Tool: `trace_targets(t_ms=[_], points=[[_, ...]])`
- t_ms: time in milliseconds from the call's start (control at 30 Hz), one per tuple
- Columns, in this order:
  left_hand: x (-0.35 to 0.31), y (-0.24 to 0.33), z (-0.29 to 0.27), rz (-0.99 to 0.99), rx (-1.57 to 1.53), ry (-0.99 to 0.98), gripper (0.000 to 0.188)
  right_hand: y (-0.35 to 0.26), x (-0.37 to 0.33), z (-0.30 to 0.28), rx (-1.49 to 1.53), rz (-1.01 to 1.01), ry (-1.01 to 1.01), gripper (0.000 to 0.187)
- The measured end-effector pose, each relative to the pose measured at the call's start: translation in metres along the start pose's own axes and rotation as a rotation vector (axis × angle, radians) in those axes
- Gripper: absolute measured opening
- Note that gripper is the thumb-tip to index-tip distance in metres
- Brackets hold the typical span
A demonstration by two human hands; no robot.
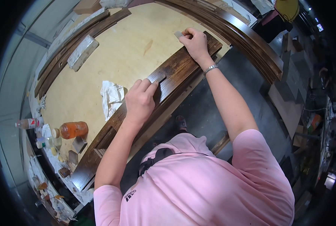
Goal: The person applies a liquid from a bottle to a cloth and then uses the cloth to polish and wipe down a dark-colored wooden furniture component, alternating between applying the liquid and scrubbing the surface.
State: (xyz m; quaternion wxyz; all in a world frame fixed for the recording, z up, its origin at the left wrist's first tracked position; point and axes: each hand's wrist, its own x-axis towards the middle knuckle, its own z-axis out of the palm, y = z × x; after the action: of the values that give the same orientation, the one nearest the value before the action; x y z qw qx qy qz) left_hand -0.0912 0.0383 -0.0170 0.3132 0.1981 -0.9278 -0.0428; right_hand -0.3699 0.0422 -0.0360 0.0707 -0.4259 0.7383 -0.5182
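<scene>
A long dark-brown varnished wooden board (178,74) lies diagonally along the near edge of the pale worktable, with a dark notch-like mark midway. My left hand (140,98) is closed on the board just left of that mark, fingers bent over its surface; the thumb is partly hidden. Towards the board's far right end, my right hand (195,44) pinches a small flat greyish piece (178,34) between thumb and fingers. Its exact kind cannot be made out. A crumpled white cloth or paper (112,98) lies beside the board, close to my left hand.
More dark wooden strips (247,34) line the table's far right, others (58,64) its left edge. On the pale tabletop (132,45) sits a wrapped block (83,52). An orange-filled bottle (74,130) and small blocks (79,144) stand near left. Grey floor (228,101) shows at right.
</scene>
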Motion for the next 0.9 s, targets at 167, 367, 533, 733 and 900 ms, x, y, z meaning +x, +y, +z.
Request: trace_targets(t_ms=[167, 367, 533, 733, 900], points=[[0.011, -0.003, -0.001, -0.051, 0.011, 0.010, 0.020, -0.003, -0.001, 0.001, -0.002, -0.005, 0.000, 0.031], [0.010, -0.005, -0.001, -0.236, -0.178, 0.018, 0.012, -0.002, -0.001, 0.001, 0.010, -0.001, 0.001, 0.031], [0.002, -0.006, -0.003, -0.443, -0.271, -0.011, 0.014, 0.000, 0.000, 0.001, 0.015, 0.013, 0.016, 0.031], [0.003, -0.007, 0.000, -0.435, -0.294, 0.000, 0.018, -0.003, 0.001, 0.001, 0.015, 0.020, 0.005, 0.031], [0.003, -0.006, -0.001, -0.469, -0.292, 0.023, 0.015, -0.003, 0.000, 0.001, -0.006, 0.010, 0.014, 0.030]])
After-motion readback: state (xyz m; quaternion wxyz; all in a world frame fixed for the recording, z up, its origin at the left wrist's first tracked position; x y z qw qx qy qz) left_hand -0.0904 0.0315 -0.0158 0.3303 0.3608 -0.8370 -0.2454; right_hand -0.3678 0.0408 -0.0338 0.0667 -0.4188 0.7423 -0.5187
